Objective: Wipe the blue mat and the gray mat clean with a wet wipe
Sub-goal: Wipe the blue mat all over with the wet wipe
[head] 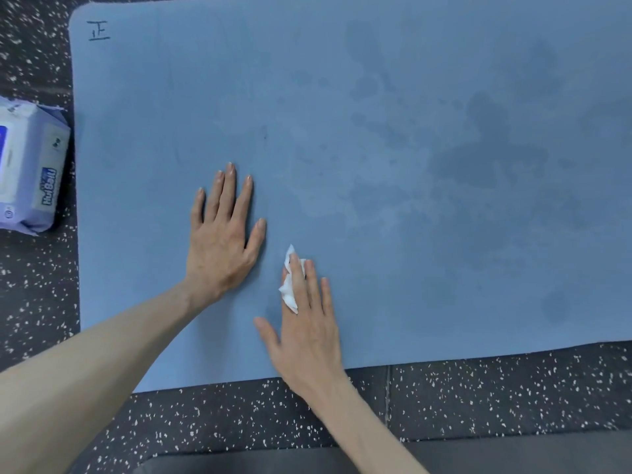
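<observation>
Taking the blue mat (376,131) as our landmark, we start off its left edge, where a pale purple pack of wet wipes (29,165) lies on the dark speckled floor (513,398), just beside the mat but not on it. In the mat's far left corner we see a small handwritten mark (99,30) in dark ink.

Moving right onto the mat, we find our left hand (222,241) lying flat on its surface, palm down, fingers straight and only slightly fanned, the thumb angled out to the right. It holds nothing; it simply presses on the mat, left of the mat's middle and toward its near edge.

Just to the right of that hand, and nearer to us, our right hand (304,323) also rests on the mat with its fingers extended. A crumpled white wet wipe (289,292) sits under its fingers, showing at the left of the index finger and poking out past the fingertip; the fingers press it down against the mat rather than curl round it. The wipe lies between the two hands, close to the left thumb without touching it.

Further right, the mat carries darker damp patches (485,159), spread over its middle and right portion. Along the mat's near edge the speckled floor shows again, and a dark gray surface (513,453) lies at the bottom, whose nature we cannot tell.
</observation>
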